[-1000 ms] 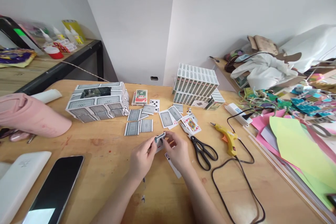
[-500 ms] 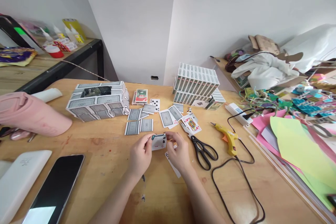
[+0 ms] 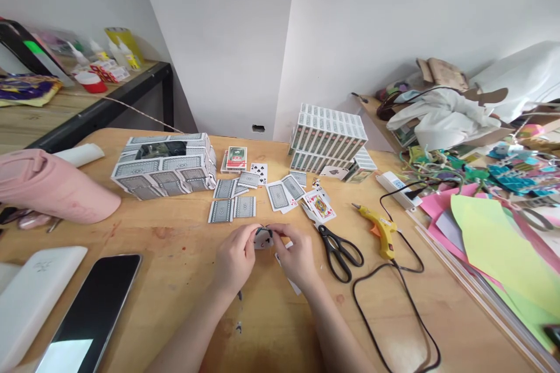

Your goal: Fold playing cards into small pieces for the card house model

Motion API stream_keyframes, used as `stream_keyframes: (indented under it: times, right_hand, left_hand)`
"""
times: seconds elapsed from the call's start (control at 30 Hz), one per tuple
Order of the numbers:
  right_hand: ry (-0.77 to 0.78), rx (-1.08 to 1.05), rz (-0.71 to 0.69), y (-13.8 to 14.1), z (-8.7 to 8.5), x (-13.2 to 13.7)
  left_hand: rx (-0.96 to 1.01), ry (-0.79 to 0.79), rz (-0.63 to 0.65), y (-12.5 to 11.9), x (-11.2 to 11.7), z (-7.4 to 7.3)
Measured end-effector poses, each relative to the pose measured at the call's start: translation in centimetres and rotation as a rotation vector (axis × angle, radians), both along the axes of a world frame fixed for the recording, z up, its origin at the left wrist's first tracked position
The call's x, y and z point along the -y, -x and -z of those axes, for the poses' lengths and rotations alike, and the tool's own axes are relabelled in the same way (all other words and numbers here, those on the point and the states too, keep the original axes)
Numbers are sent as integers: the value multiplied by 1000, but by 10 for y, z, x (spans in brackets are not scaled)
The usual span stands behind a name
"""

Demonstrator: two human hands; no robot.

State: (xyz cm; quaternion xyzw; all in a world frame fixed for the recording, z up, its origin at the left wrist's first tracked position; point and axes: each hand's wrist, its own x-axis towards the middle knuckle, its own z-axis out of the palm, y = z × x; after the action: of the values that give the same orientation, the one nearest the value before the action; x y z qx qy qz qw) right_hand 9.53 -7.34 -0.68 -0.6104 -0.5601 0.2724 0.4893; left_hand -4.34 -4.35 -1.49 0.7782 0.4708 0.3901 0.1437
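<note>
Between my two hands is a playing card (image 3: pixel 263 239), bent into a curve, its printed face partly covered by my fingers. My left hand (image 3: pixel 236 256) pinches its left edge and my right hand (image 3: pixel 296 253) its right edge. Another card (image 3: pixel 294 287) lies on the table, partly under my right hand. Beyond my hands are face-down cards (image 3: pixel 222 211) and a face-up court card (image 3: pixel 319 205). Black-handled scissors (image 3: pixel 339 252) lie to the right of my right hand, with a yellow glue gun (image 3: pixel 381 230) farther right.
A box covered in cards (image 3: pixel 168 166) stands at the back left, stacked card packs (image 3: pixel 328 137) at the back right. A phone (image 3: pixel 90 312), white power bank (image 3: pixel 41 297) and pink roll (image 3: pixel 56 186) lie left. The glue gun's cord (image 3: pixel 356 309) loops right, near coloured paper (image 3: pixel 494 250).
The card between my hands has gone from nearly flat to clearly curved, and my hands have come slightly closer together. The other things on the table stay in place.
</note>
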Motion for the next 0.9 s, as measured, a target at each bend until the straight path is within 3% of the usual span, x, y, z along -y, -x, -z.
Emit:
stream_keyframes:
  times: [0.3,0.5,0.7,0.8,0.9]
  right_hand:
    - [135,-197,5,3,-5,1]
    - [198,-473,-4,-1,-7,-2]
    - [264,-901,-198,-2,-10,-3]
    - [333,-975,-277,2,-11,-2]
    - [396,-1077,-352,7,-13,-1]
  left_hand:
    - [60,100,-32,0,-1,0]
    - [234,296,-38,-1,0,-5]
    - [742,673,-141,-4,-6,-3]
    - [829,712,-130,-6,-6,-4]
    - [850,756,-37,-8,-3,-7]
